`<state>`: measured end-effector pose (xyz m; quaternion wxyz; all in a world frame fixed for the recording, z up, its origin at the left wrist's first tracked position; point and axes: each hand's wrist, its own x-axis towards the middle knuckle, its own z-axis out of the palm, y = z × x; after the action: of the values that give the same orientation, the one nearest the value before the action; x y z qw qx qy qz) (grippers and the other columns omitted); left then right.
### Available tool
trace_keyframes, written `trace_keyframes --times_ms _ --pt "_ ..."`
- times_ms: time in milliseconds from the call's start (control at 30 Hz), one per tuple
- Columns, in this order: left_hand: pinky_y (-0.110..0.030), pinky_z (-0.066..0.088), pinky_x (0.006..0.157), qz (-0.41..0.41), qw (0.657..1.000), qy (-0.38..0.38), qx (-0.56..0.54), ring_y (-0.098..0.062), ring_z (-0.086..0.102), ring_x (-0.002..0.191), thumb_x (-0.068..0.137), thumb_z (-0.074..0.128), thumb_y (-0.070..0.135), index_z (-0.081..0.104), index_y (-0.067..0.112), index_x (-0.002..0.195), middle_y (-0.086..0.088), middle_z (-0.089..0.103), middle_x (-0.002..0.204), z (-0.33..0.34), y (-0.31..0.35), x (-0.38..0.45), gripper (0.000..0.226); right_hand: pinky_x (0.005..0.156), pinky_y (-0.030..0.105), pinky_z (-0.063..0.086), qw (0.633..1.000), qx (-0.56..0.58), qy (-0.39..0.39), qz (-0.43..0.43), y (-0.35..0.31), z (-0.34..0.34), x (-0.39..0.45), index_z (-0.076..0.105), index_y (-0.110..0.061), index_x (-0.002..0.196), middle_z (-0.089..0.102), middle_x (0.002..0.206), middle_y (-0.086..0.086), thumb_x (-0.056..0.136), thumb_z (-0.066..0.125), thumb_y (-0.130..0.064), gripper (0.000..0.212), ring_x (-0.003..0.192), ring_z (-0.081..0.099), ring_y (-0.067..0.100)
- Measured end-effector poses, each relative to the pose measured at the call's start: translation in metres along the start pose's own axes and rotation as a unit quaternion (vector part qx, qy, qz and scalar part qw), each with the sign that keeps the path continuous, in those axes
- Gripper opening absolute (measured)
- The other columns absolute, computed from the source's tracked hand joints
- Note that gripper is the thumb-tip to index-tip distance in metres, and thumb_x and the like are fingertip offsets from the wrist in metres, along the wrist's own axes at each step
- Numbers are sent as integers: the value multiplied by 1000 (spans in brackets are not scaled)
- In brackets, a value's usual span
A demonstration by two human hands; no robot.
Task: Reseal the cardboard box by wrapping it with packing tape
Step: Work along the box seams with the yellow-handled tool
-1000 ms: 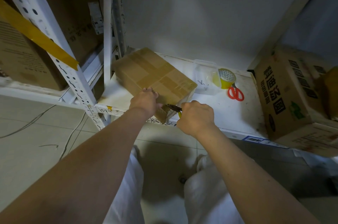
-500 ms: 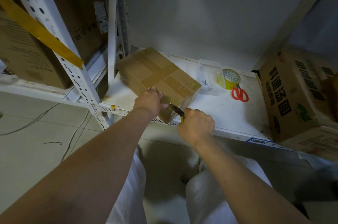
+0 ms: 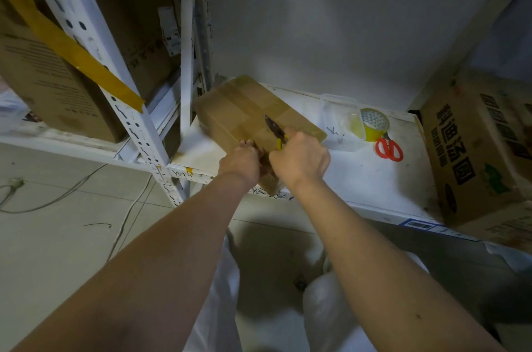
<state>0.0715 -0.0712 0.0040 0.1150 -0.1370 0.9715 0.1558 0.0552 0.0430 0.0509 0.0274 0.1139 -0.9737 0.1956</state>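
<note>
At the far left, a brown carton (image 3: 43,75) sat on a white rack (image 3: 135,121), and a strip of yellow tape (image 3: 74,55) ran slantwise across the rack's upright. A second carton (image 3: 138,20) stood behind that upright, deeper in the rack. Grey cables (image 3: 57,196) lay on the tiled floor (image 3: 57,251) left of the box.

The box (image 3: 244,112), brown and crossed with tape bands, lay on a white shelf (image 3: 359,176) with its near corner over the shelf's front edge. The left hand (image 3: 241,161) gripped that near corner, its fingers curled over the box's top edge. Just right of it and touching it, the right hand (image 3: 299,156) was closed round the yellow handle of a cutter (image 3: 275,128), whose dark blade pointed up and away over the box's top.

Right of the box stood a clear tub (image 3: 339,121), and just beyond that a yellow tape roll (image 3: 372,124). Red scissors (image 3: 388,148) lay just right of the roll, touching or nearly touching it. Farthest right of the box, a large printed carton (image 3: 472,144) rested on the shelf's end, with a barcode label (image 3: 419,225) on the shelf's front edge below it.

The person's white trousers (image 3: 218,308) showed below the box.
</note>
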Motion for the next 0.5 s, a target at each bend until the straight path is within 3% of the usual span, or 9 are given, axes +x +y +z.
trace_keyframes --times_ms 133,233,333,500 --pt "-47 39 105 8 1000 -14 13 -29 30 138 92 53 43 49 17 132 -10 37 140 -5 3 0 47 66 27 40 998 33 -17 49 19 -2 10 62 -25 95 54 74 0 74 54 -18 23 79 54 29" --pt "-42 44 98 -4 999 0 42 -27 42 128 90 53 50 52 17 130 -7 46 135 -10 8 2 51 65 27 38 994 51 -39 87 42 7 10 62 -26 91 50 67 -4 75 56 -17 19 76 52 27" --pt "-34 43 80 -22 997 25 76 -27 56 109 85 57 57 60 11 115 -9 60 116 -16 21 5 55 69 27 41 986 101 -39 129 59 14 20 60 -28 88 58 75 -3 76 57 -20 15 79 54 26" --pt "-30 43 72 -50 994 8 92 -26 62 104 79 63 60 61 8 111 -8 66 108 -24 43 17 61 74 30 48 977 103 26 183 97 10 59 65 -24 97 67 89 5 80 55 -26 20 87 62 31"
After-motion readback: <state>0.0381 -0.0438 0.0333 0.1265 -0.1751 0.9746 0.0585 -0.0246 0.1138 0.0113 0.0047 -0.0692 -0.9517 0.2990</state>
